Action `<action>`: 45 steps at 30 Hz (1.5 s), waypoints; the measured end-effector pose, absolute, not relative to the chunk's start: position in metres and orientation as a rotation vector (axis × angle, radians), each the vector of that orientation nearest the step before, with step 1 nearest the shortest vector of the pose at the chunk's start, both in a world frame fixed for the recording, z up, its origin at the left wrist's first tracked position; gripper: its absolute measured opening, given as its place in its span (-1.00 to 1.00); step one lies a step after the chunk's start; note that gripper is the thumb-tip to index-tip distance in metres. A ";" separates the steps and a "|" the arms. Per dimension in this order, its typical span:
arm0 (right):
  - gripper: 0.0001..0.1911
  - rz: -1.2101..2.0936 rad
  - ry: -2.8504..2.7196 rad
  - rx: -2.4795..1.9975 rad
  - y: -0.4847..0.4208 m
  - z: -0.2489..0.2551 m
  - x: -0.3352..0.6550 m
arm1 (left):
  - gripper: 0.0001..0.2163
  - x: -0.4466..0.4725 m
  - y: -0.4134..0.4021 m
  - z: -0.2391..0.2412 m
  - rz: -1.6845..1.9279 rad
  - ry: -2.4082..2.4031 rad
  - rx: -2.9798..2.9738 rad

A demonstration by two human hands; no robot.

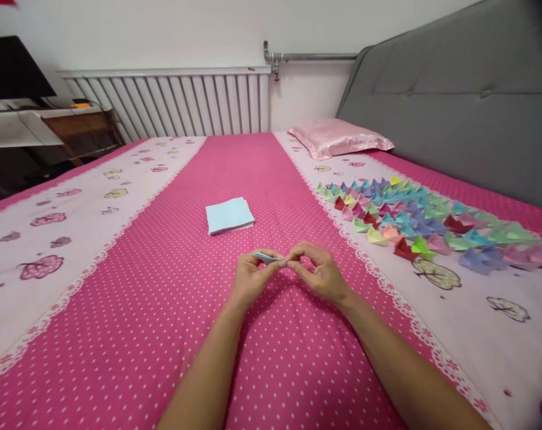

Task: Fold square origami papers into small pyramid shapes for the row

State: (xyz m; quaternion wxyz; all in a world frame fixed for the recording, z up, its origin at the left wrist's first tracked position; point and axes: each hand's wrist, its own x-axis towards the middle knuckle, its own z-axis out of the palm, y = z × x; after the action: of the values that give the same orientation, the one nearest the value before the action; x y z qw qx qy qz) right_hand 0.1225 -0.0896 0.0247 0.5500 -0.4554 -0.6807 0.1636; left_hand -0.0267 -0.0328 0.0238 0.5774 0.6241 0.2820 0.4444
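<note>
Bare forearms lead in nearest the camera, one from seven o'clock and one from five, and they meet at the middle of the dial! At the centre, it's the folded blue paper, a slim piece up between the fingertips, and both hands are on it. The left hand has a narrow pinch, thumb along the near side, with the pale blue end poking up at nine o'clock. The right hand answers from three, thumb and forefinger drawn tight together on the other end, those two sets of fingertips practically touching. Fine detail of the fold is too small to call.

Beneath it all, pink bedspread, white dots down the middle, lace-edged pale strips on either side. Out between ten and eleven o'clock from the hands sits a neat stack of paper sheets, light blue on top. And look from one round to three: rows and rows of paper boats, in red, green, blue, pink, purple and yellow!

Further out at one o'clock, a shiny pink pillow; past it at two, the grey headboard. Away at eleven, a white radiator against the wall, and at ten, a dark monitor on a desk.
</note>
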 end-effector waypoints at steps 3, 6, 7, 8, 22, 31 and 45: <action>-0.96 0.440 -1.644 -1.074 -0.090 0.026 0.124 | -0.91 -0.026 -0.032 0.024 1.024 0.683 1.438; -0.96 0.489 -1.646 -1.064 -0.091 0.027 0.123 | -0.90 -0.025 -0.031 0.023 1.025 0.714 1.413; -0.95 0.502 -1.644 -1.062 -0.091 0.027 0.123 | -0.90 -0.025 -0.031 0.023 1.032 0.720 1.406; -0.94 0.513 -1.641 -1.060 -0.091 0.027 0.123 | -0.89 -0.025 -0.030 0.022 1.039 0.724 1.402; -0.96 0.470 -1.594 -1.079 -0.090 0.026 0.125 | -0.89 -0.024 -0.033 0.022 1.023 0.704 1.336; -0.82 0.364 -1.576 -1.146 -0.089 0.027 0.123 | -0.89 -0.024 -0.032 0.023 1.089 0.720 1.360; -0.76 0.540 -1.202 -1.079 -0.085 0.017 0.128 | -0.81 -0.030 -0.023 0.025 1.059 0.727 1.206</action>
State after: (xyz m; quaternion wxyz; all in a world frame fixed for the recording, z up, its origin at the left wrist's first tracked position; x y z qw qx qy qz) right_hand 0.1282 -0.0850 0.0172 0.6590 -0.4765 -0.5309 0.2385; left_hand -0.0299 -0.0233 0.0255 0.6365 0.5280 0.3183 0.4635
